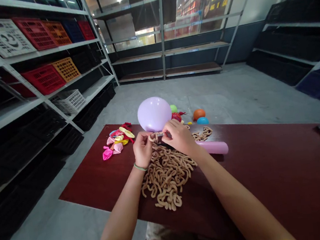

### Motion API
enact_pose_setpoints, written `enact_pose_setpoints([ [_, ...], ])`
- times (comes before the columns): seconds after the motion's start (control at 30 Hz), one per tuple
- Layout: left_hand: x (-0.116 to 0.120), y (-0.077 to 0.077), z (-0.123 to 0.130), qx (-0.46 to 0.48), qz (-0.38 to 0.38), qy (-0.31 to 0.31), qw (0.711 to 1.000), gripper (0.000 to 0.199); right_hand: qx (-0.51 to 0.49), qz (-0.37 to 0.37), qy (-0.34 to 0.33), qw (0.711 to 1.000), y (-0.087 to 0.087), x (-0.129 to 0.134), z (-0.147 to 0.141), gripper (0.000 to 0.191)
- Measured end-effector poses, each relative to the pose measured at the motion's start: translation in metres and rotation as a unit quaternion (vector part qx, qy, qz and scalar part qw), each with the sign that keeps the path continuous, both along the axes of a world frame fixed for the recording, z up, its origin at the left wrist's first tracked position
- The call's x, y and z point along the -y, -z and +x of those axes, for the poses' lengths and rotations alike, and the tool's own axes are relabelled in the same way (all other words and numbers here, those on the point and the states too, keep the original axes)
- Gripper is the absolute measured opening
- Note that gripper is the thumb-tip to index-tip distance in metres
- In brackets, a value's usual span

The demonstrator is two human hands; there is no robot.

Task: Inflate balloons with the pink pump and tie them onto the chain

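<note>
1. The left hand (143, 150) has its fingers curled narrow, pinching a loop of tan knobbly cord (167, 177).
2. The right hand (179, 137) pinches the same stretch with its fingertips (166, 125), just beside the left.
3. Most of the cord lies heaped on a dark red table (98, 186) below the hands.
4. A lilac balloon (154, 114) sits just behind the hands; a long pink balloon (212, 147) lies to the right.
5. Deflated balloons (115, 143) lie left of the hands.
</note>
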State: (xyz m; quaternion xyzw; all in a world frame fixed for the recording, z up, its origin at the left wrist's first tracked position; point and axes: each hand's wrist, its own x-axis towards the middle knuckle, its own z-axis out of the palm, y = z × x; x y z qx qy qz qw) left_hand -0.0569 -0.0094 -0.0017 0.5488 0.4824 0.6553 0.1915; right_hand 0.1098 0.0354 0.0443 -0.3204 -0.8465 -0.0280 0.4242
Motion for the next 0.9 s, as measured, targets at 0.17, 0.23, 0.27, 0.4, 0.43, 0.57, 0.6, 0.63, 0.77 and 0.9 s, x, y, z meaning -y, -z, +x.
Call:
enact_pose_setpoints([
  [0.17,-0.001,-0.002,0.000,0.026,-0.005,0.044,0.999,0.020,0.043,0.023,-0.011,0.999,-0.007,0.004,0.003,0.009],
  [0.23,0.000,-0.003,0.000,0.028,-0.005,0.057,0.998,0.020,0.076,0.028,-0.014,0.997,-0.010,0.007,0.004,0.004],
  [0.27,0.000,-0.003,0.000,0.028,-0.006,0.062,0.998,0.021,0.093,0.032,-0.011,0.995,-0.012,0.008,0.005,0.005],
  [0.4,0.002,-0.004,0.000,0.019,-0.004,0.067,0.998,0.020,0.141,0.042,0.001,0.989,-0.014,0.009,0.004,0.016],
  [0.43,0.002,-0.004,0.001,0.014,-0.003,0.060,0.998,0.019,0.146,0.039,-0.002,0.989,-0.014,0.009,0.004,0.017],
  [0.57,0.003,-0.004,0.007,0.019,-0.003,0.003,1.000,0.019,0.145,0.029,-0.026,0.989,-0.014,0.008,0.002,0.017],
  [0.6,0.003,-0.004,0.008,0.028,-0.004,-0.008,1.000,0.020,0.145,0.033,-0.028,0.988,-0.013,0.008,0.002,0.016],
  [0.63,0.002,-0.003,0.009,0.038,-0.004,-0.014,0.999,0.020,0.145,0.040,-0.027,0.988,-0.012,0.008,0.001,0.016],
  [0.77,0.000,-0.002,0.009,0.060,-0.008,-0.020,0.998,0.023,0.143,0.061,-0.018,0.988,-0.009,0.009,-0.001,0.017],
  [0.9,-0.002,-0.004,0.008,0.056,-0.005,-0.006,0.998,0.026,0.134,0.052,0.010,0.990,-0.011,0.013,0.001,0.020],
])
